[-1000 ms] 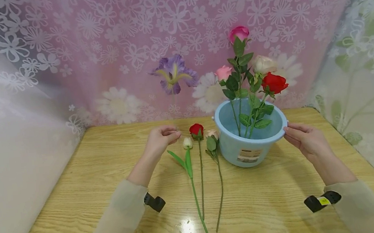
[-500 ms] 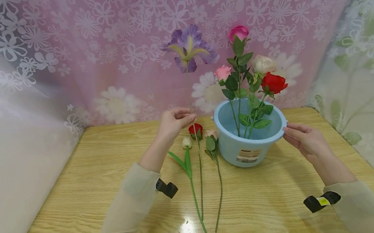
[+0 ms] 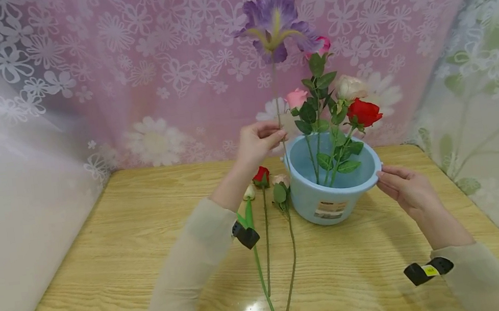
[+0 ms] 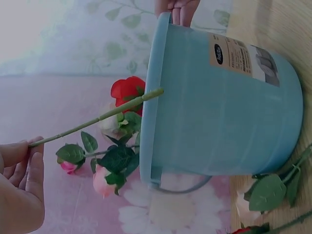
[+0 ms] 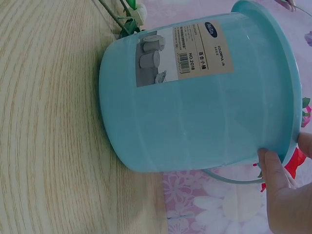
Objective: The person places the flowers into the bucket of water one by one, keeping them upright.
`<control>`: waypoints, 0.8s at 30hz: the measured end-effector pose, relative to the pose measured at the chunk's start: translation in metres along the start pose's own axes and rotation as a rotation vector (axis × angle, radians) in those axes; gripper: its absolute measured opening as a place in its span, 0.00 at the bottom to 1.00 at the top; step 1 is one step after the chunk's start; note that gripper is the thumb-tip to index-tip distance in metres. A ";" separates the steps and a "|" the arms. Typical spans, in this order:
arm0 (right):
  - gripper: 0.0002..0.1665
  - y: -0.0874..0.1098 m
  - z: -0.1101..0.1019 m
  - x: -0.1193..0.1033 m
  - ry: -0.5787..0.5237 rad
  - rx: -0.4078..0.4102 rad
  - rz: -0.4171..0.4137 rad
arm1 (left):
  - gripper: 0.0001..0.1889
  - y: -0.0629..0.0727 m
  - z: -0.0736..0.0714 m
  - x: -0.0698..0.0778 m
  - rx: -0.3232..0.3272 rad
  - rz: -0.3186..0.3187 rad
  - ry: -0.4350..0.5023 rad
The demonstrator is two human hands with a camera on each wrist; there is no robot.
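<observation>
My left hand (image 3: 258,147) pinches the thin stem of a purple iris (image 3: 276,26) between thumb and fingers, with the bloom held high. In the left wrist view, the lower end of the iris stem (image 4: 107,114) crosses in front of the rim of a light blue bucket (image 4: 219,126); whether they touch I cannot tell. My right hand (image 3: 413,196) holds the bucket's right rim, fingertips on the outer wall and thumb at the edge. Inside the bucket stand a red rose (image 3: 364,111), a cream rose (image 3: 350,86), a light pink rose (image 3: 296,99) and a partly hidden deep pink rose (image 3: 323,44).
Left of the bucket, a white tulip (image 3: 248,193), a red rose (image 3: 261,176) and a pale peach rose (image 3: 280,193) lie on the wooden table (image 3: 103,254), stems toward me. A pink floral curtain (image 3: 175,71) hangs behind the table.
My left hand has moved right and up with the iris, from above the lying flowers to the bucket's left rim. My right hand and the bucket have stayed almost still.
</observation>
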State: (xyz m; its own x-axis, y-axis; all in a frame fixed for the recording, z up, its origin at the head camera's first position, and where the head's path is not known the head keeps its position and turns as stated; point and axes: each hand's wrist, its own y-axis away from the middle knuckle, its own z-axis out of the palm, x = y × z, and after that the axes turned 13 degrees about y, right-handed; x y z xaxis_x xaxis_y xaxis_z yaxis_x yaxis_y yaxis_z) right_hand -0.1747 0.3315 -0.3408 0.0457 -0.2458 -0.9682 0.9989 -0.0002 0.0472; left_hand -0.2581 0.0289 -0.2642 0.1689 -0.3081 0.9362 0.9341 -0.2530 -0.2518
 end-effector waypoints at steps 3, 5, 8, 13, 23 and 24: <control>0.09 0.001 0.001 0.000 0.012 0.004 0.000 | 0.12 -0.005 0.011 -0.001 -0.013 0.035 -0.012; 0.09 0.002 0.001 0.000 0.019 0.006 -0.002 | 0.12 -0.008 0.017 -0.002 -0.025 0.039 -0.002; 0.09 0.002 0.001 0.001 0.026 0.005 -0.005 | 0.13 -0.012 0.026 -0.002 -0.035 0.047 0.008; 0.09 0.002 0.001 0.002 0.025 -0.004 -0.001 | 0.11 -0.019 0.037 -0.004 -0.044 0.104 0.039; 0.09 0.001 0.000 0.001 0.026 -0.004 -0.009 | 0.09 -0.022 0.037 -0.033 -0.084 0.135 -0.189; 0.09 0.001 -0.001 0.001 0.031 -0.004 -0.007 | 0.09 -0.022 0.036 -0.037 -0.087 0.128 -0.212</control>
State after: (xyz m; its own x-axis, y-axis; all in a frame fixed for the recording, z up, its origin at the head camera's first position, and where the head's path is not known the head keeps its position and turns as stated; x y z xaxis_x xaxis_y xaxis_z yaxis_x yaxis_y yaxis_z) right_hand -0.1740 0.3320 -0.3418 0.0390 -0.2155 -0.9757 0.9992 0.0025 0.0394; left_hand -0.2733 0.0789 -0.2846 0.3545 -0.1463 0.9235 0.8718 -0.3053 -0.3830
